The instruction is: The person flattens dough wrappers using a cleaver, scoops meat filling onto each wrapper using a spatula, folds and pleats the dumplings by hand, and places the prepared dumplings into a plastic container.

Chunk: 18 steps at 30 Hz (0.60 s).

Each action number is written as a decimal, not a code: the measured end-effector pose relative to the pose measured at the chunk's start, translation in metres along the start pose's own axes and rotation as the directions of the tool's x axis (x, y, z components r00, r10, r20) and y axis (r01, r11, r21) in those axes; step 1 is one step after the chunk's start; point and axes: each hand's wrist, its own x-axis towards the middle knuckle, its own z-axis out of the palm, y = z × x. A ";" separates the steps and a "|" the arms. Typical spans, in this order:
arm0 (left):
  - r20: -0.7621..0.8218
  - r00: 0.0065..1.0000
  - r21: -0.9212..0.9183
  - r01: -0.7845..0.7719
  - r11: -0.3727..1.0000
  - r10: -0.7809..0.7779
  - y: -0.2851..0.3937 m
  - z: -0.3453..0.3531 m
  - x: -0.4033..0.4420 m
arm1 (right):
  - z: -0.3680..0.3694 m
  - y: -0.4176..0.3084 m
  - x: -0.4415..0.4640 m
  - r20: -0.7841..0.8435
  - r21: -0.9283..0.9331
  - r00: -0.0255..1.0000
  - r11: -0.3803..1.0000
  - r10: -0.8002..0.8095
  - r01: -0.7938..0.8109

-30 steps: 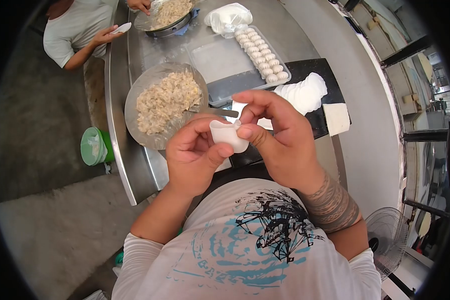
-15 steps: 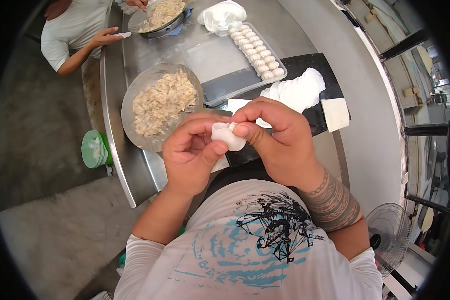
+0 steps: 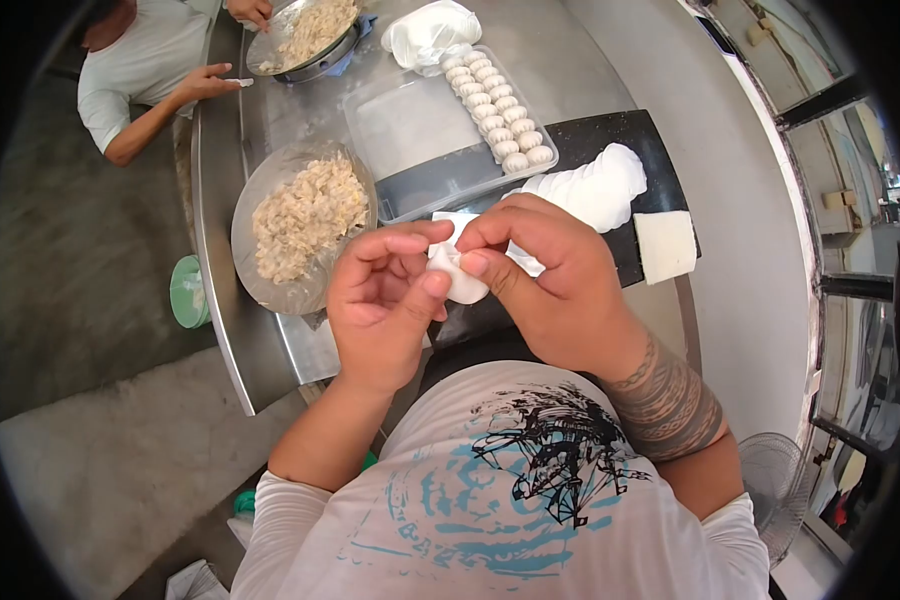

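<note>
A small white dumpling (image 3: 462,278) is held between my two hands above the table's near edge. My left hand (image 3: 385,295) cups its left side, thumb and fingers against the dough. With thumb and forefinger, my right hand (image 3: 545,275) pinches the wrapper's upper rim into folds. Just beyond lies a stack of round white wrappers (image 3: 605,185) on a black board (image 3: 625,130). To the left stands a bowl of pale, chunky filling (image 3: 305,220). Behind my hands, a clear plastic tray (image 3: 400,205) holds rows of pleated dumplings (image 3: 500,115) along its right side.
Across the metal table (image 3: 260,345), another person (image 3: 155,60) holds a wrapper beside a second bowl of filling (image 3: 315,35). A white plastic bag (image 3: 430,35) sits behind the tray. A folded cloth (image 3: 665,247) lies at the board's right corner. A fan (image 3: 775,490) stands at lower right.
The dumpling's opening has narrowed as my right fingers gather its rim. My left fingers have lifted and spread slightly. The view has shifted a little.
</note>
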 end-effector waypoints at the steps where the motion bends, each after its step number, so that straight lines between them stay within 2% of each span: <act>1: 0.000 1.000 0.011 -0.013 1.000 0.013 -0.008 0.000 -0.001 | -0.005 0.003 0.001 0.001 -0.024 1.000 0.999 -0.022 0.022; 5: 0.055 0.997 0.102 0.039 0.994 -0.045 -0.014 0.005 0.002 | -0.022 0.005 0.005 -0.028 0.012 0.999 1.000 -0.016 0.016; 8: 0.166 0.984 0.199 -0.090 0.976 0.057 -0.014 0.016 0.017 | -0.040 0.021 0.011 0.030 -0.047 0.989 0.988 -0.143 0.144; 11: -0.041 0.997 0.212 0.067 0.975 -0.060 -0.013 0.037 0.021 | -0.059 0.028 0.016 0.048 -0.161 0.976 0.963 -0.210 0.215; 12: -0.111 0.957 0.043 0.275 0.961 -0.269 -0.015 0.041 0.021 | -0.064 0.031 0.018 0.063 -0.217 0.962 0.937 -0.266 0.273; 13: -0.031 0.912 -0.160 0.399 0.903 -0.408 -0.018 0.042 0.022 | -0.069 0.036 0.021 0.081 -0.272 0.944 0.904 -0.319 0.329; 15: 0.208 0.780 -0.501 0.603 0.621 -0.590 -0.026 0.040 0.026 | -0.080 0.050 0.026 0.151 -0.344 0.907 0.839 -0.394 0.422; 16: 0.162 0.801 -0.543 0.560 0.625 -0.577 -0.032 0.045 0.025 | -0.084 0.063 0.028 0.196 -0.362 0.888 0.811 -0.416 0.460; 17: 0.114 0.815 -0.496 0.542 0.679 -0.568 -0.037 0.047 0.027 | -0.089 0.073 0.028 0.242 -0.377 0.868 0.783 -0.433 0.496; 18: 0.065 0.829 -0.444 0.522 0.728 -0.555 -0.042 0.048 0.031 | -0.094 0.078 0.026 0.234 -0.219 0.889 0.870 -0.393 0.442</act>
